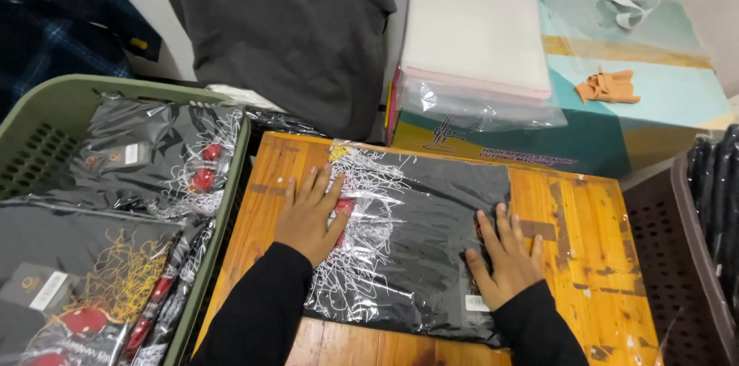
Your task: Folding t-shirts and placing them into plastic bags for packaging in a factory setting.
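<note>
A folded black garment with a white and red print, sealed in a clear plastic bag (pixel 416 235), lies flat on a small orange wooden table (pixel 593 227). My left hand (pixel 312 216) presses palm-down on the bag's left part, fingers spread over the print. On the bag's right end my right hand (pixel 504 258) lies flat too, near a small white label. Both arms wear black sleeves.
A green basket (pixel 54 100) at the left holds several bagged black garments. Behind the table a stack of clear bags (pixel 473 35) rests on a teal box (pixel 662 96). A dark garment (pixel 285 27) hangs at the back. A brown basket (pixel 685 243) stands at the right.
</note>
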